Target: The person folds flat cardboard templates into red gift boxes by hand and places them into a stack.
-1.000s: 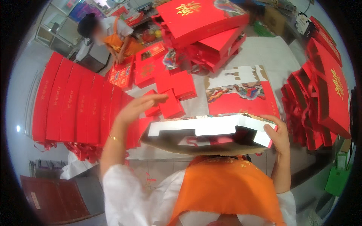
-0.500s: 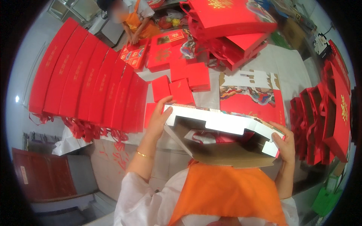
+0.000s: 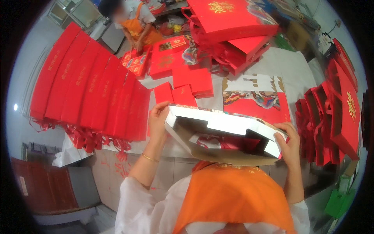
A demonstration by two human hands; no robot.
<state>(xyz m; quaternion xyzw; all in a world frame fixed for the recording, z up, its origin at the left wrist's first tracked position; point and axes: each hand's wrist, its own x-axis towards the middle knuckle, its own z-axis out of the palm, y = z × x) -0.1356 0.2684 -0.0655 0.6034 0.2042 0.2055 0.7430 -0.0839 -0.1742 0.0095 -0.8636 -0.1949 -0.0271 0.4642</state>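
Observation:
My left hand (image 3: 159,119) grips the left end of an open cardboard box (image 3: 222,120), white on the outer flaps and brown inside, with some printed colour along its far edge. The box is held tilted above the near edge of the table, its dark opening facing me. My right hand (image 3: 287,142) holds its right end, thumb on the white flap and fingers behind. Just past the box lie a flat red printed carton (image 3: 257,105) with white die-cut flaps and several small closed red boxes (image 3: 193,82).
Tall rows of red gift bags with ribbons stand left (image 3: 87,89) and right (image 3: 343,113). More bags (image 3: 230,19) are stacked at the back of the cloth-covered table (image 3: 292,62). Another person (image 3: 136,25) in an orange apron handles red boxes at the far side.
My left hand, raised and apart from the box a second ago, has moved down onto its left end and now grips it. The box's left end has swung slightly upward.

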